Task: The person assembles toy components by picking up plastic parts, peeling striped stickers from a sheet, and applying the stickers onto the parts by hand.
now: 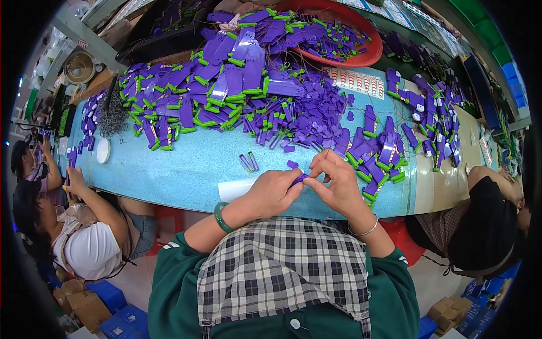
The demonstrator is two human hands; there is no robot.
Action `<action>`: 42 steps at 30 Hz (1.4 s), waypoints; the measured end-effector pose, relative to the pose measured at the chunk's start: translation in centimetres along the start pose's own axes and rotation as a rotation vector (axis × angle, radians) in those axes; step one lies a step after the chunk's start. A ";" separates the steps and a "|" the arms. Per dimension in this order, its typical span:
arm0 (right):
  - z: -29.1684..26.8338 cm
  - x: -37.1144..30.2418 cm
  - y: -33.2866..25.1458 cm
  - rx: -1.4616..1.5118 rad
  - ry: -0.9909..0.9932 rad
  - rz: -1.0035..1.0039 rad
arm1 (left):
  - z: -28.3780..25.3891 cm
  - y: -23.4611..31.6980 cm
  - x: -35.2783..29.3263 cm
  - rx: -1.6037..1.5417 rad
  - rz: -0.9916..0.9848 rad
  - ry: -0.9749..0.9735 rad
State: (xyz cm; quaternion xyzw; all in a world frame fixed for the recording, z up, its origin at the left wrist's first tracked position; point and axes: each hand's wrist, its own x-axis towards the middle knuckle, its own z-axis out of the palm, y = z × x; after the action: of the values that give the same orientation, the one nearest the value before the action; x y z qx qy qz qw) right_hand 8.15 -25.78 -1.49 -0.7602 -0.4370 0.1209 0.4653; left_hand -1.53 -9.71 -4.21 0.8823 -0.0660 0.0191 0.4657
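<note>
My left hand (272, 192) and my right hand (337, 182) meet at the near edge of the light blue table (186, 164). Both pinch one small purple plastic piece (299, 178) between their fingertips. A green bangle sits on my left wrist and a thin bracelet on my right. Two small purple pieces (249, 162) lie just beyond my left hand. A cluster of purple parts with green clips (375, 158) lies right of my right hand. A white paper sheet (236, 188) lies under my left hand.
A large heap of purple and green plastic parts (231, 85) covers the far table. A red basin (344, 34) holds more. A white round lid (103, 150) lies at left. One person sits at my left (84, 226), another at my right (485, 220). Blue crates stand on the floor.
</note>
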 end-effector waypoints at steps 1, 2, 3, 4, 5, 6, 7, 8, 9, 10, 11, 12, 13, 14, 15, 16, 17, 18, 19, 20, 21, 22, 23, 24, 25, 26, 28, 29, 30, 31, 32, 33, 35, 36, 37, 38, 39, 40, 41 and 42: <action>0.0 0.1 -0.2 0.022 0.015 0.028 | -0.1 0.1 0.0 0.007 -0.018 -0.035; 0.0 0.1 0.0 0.022 0.017 0.028 | -0.1 0.1 0.0 0.015 -0.036 -0.071; 0.2 0.1 0.3 0.093 -0.044 0.060 | -0.1 0.1 0.0 0.015 -0.035 -0.073; 0.3 0.0 0.6 0.166 -0.108 0.091 | 0.1 0.2 -0.1 -0.018 -0.036 -0.070; 0.6 -0.1 0.7 0.180 -0.091 0.119 | 0.2 0.3 -0.1 -0.051 -0.037 -0.067; 0.8 -0.2 0.7 0.181 -0.091 0.119 | 0.1 0.4 0.0 -0.050 -0.038 -0.068; 0.9 -0.2 0.7 0.209 -0.074 0.138 | 0.0 0.8 0.1 -0.155 -0.112 -0.096; 1.0 -0.2 0.7 0.238 -0.055 0.156 | -0.1 1.0 0.2 -0.259 -0.185 -0.123; 1.0 -0.3 0.7 0.238 -0.054 0.155 | 0.0 1.0 0.3 -0.259 -0.184 -0.124; 1.0 -0.3 0.7 0.255 -0.036 0.171 | 0.2 1.1 0.4 -0.312 -0.224 -0.123; 0.9 -0.3 0.6 0.273 -0.017 0.186 | 0.3 1.1 0.5 -0.366 -0.262 -0.123; 0.5 -0.3 0.9 0.229 -0.043 0.201 | 0.4 1.1 0.9 -0.362 -0.259 -0.122; -0.2 -0.2 1.4 0.184 -0.065 0.217 | 0.5 0.9 1.5 -0.397 -0.235 -0.175; -1.4 -0.1 1.6 0.158 -0.083 0.224 | 0.3 0.6 2.0 -0.430 -0.212 -0.222; -2.8 0.1 2.0 0.182 -0.051 0.261 | -0.2 0.1 2.7 -0.259 -0.070 -0.134; -4.9 0.3 2.5 0.151 -0.027 0.261 | -0.9 -0.3 3.7 -0.189 -0.068 -0.062; -7.0 0.7 3.1 0.100 -0.005 0.217 | -2.1 -1.0 4.7 -0.049 -0.017 0.029; -8.9 0.6 3.6 0.058 0.053 0.269 | -3.3 -1.7 6.0 0.177 0.046 0.133; -10.8 0.6 3.4 -0.204 0.122 0.241 | -4.6 -1.9 7.1 0.406 0.112 0.243; -11.8 0.6 3.1 -0.664 0.190 0.207 | -5.8 -2.5 8.2 0.603 0.110 0.287; -11.8 0.4 2.9 -0.668 0.193 0.205 | -6.8 -3.1 9.2 0.799 0.107 0.331; -11.4 0.0 2.9 -0.807 0.253 0.186 | -7.5 -3.9 10.1 0.879 0.136 0.336; -10.9 -0.5 2.7 -0.950 0.314 0.171 | -8.0 -4.2 10.9 0.955 0.171 0.339; -9.7 -1.0 2.8 -0.786 0.251 0.133 | -8.2 -4.2 11.4 1.065 0.201 0.329; -7.9 -1.7 2.3 -0.635 0.199 0.099 | -8.1 -4.1 11.9 1.093 0.186 0.289; -6.3 -2.2 1.8 -0.601 0.136 -0.069 | -7.9 -4.3 12.3 1.117 0.171 0.245; -4.1 -3.2 0.6 -0.586 -0.029 -0.099 | -7.9 -5.5 12.6 1.172 0.191 0.280; -3.9 -4.0 0.7 -0.572 0.005 -0.091 | -7.9 -6.0 13.1 1.180 0.201 0.289; -3.9 -5.0 1.0 -0.560 0.039 -0.086 | -8.0 -6.4 13.1 1.139 0.209 0.310; -4.1 -6.0 1.0 -0.557 0.070 -0.020 | -8.2 -6.7 13.2 1.130 0.220 0.343; -4.3 -7.0 1.0 -0.573 0.082 0.002 | -8.7 -7.0 12.9 1.067 0.245 0.361; -4.4 -8.2 1.2 -0.627 0.088 0.097 | -8.9 -6.2 12.7 0.935 0.286 0.421; -4.3 -10.3 2.0 -0.696 0.084 0.219 | -9.2 -5.7 12.2 0.647 0.252 0.584; -4.0 -11.0 2.3 -0.727 0.110 0.202 | -9.4 -5.0 11.7 0.492 0.209 0.644; -3.4 -11.7 2.7 -0.755 0.136 0.187 | -9.5 -3.9 11.6 0.365 0.262 0.729; -2.7 -12.2 3.2 -0.789 0.144 0.154 | -9.7 -3.7 10.7 0.014 0.087 0.708; -2.9 -12.4 3.3 -0.796 0.145 0.157 | -9.8 -2.9 10.3 -0.198 0.187 0.714; -3.1 -12.4 3.5 -0.804 0.164 0.079 | -9.9 -1.3 9.7 -0.310 0.246 0.741; -3.2 -12.3 3.8 -0.815 0.184 0.002 | -10.0 0.2 9.4 -0.425 0.307 0.764; -3.2 -12.8 5.0 -0.816 0.229 -0.047 | -10.1 0.9 8.8 -0.518 0.334 0.766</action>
State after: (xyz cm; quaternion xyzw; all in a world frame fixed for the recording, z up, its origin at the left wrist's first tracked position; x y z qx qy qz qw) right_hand 5.27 -38.61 -6.65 -0.8803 -0.4119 -0.1577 0.1745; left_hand 7.36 -2.78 3.09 0.6445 -0.0330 0.3997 0.6510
